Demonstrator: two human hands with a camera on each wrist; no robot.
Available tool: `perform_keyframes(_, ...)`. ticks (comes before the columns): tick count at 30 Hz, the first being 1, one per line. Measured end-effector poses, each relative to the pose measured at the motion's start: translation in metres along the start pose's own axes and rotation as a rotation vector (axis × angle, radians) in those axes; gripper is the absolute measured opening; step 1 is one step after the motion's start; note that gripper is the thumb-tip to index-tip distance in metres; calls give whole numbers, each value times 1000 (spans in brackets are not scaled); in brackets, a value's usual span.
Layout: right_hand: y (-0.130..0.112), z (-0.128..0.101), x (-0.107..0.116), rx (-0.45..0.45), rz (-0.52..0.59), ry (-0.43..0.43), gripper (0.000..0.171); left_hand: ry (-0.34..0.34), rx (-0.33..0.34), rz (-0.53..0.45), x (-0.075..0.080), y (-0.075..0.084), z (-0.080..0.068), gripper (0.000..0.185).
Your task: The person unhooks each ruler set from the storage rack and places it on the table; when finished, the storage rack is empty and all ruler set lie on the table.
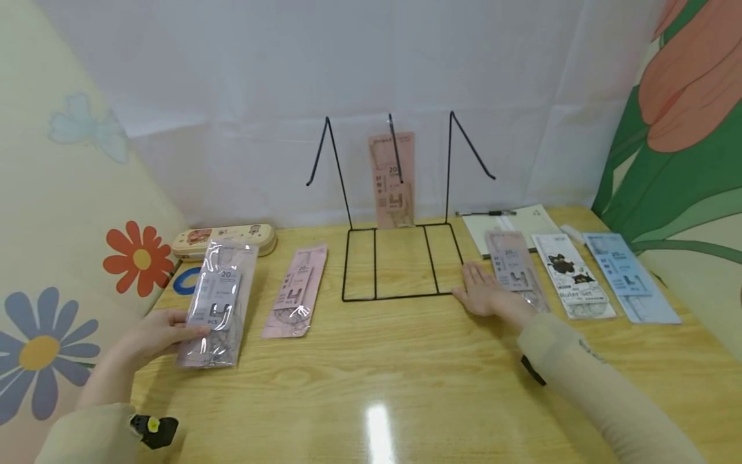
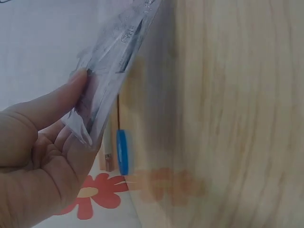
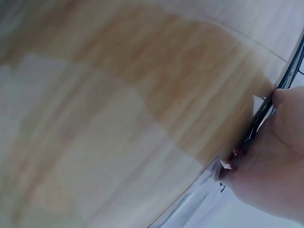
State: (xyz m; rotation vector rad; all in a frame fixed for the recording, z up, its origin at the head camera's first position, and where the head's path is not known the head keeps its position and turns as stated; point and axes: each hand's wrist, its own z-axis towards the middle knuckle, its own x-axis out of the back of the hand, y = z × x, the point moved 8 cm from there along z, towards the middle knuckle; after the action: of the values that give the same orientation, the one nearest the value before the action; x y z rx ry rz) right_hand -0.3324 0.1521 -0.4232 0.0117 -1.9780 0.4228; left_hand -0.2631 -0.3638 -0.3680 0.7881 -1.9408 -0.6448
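Observation:
My left hand (image 1: 153, 335) pinches a clear-wrapped lilac ruler set packet (image 1: 223, 290) by its left edge, thumb on the front face. In the left wrist view the packet (image 2: 111, 61) tilts, raised off the wooden table. My right hand (image 1: 481, 295) rests, fingers extended, at the front right corner of a black wire display rack (image 1: 400, 298). In the right wrist view the fingers (image 3: 280, 97) touch the rack's wire near the tabletop. A pink ruler set packet (image 1: 384, 193) hangs from the rack's middle hook. Another pink packet (image 1: 295, 293) lies between the left hand and the rack.
Right of the rack lie a mauve packet (image 1: 513, 261), a white cat-printed packet (image 1: 570, 274) and a blue packet (image 1: 632, 277). Behind them is a notebook (image 1: 542, 222) with a pen (image 1: 487, 212) on it. A pencil case (image 1: 261, 238) and blue tape roll (image 1: 184, 281) sit at left.

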Motion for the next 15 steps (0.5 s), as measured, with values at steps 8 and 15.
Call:
perform_keyframes(8, 1, 0, 1, -10, 23, -6, 67, -2, 130, 73, 2, -14, 20, 51)
perform_keyframes(15, 2, 1, 0, -6, 27, -4, 68, 54, 202, 174, 5, -10, 23, 51)
